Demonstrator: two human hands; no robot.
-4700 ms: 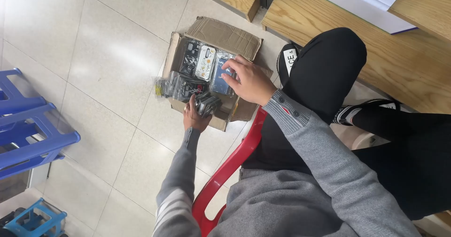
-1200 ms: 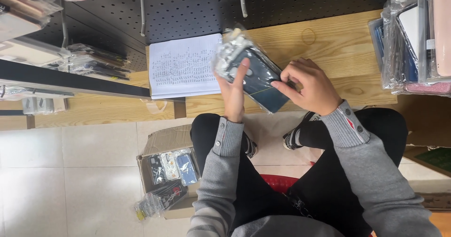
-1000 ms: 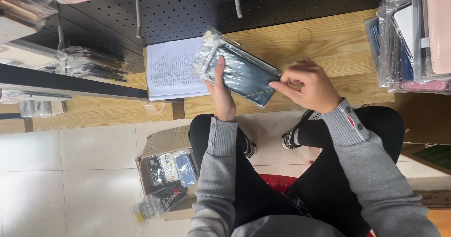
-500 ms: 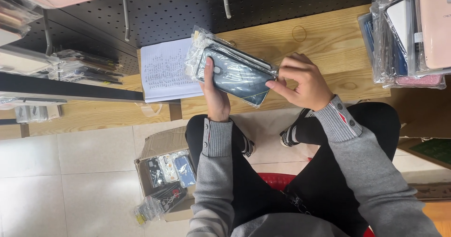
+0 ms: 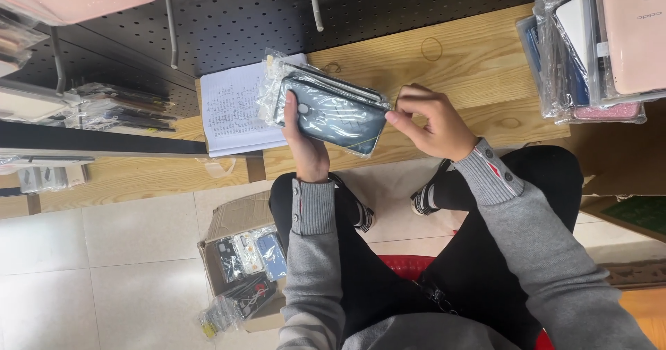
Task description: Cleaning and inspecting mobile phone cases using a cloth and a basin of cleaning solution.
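My left hand (image 5: 303, 142) grips a stack of dark phone cases in clear plastic sleeves (image 5: 333, 111), thumb across the front of the top one. My right hand (image 5: 431, 120) pinches the right end of the same stack with fingertips. The stack is held above the edge of a wooden shelf (image 5: 458, 79), next to an open notebook with handwriting (image 5: 232, 107).
A cardboard box (image 5: 239, 260) with more bagged phone cases sits on the tiled floor by my left leg. Bagged cases, one pink, hang at the right (image 5: 596, 45). A black pegboard with hooks (image 5: 277, 10) stands behind the shelf. More packets lie at the left (image 5: 118, 107). I sit on a red stool (image 5: 409, 267).
I lifted from the floor box to the shelf. The stack has tilted flatter and shifted left, and my right hand has slid to its right end.
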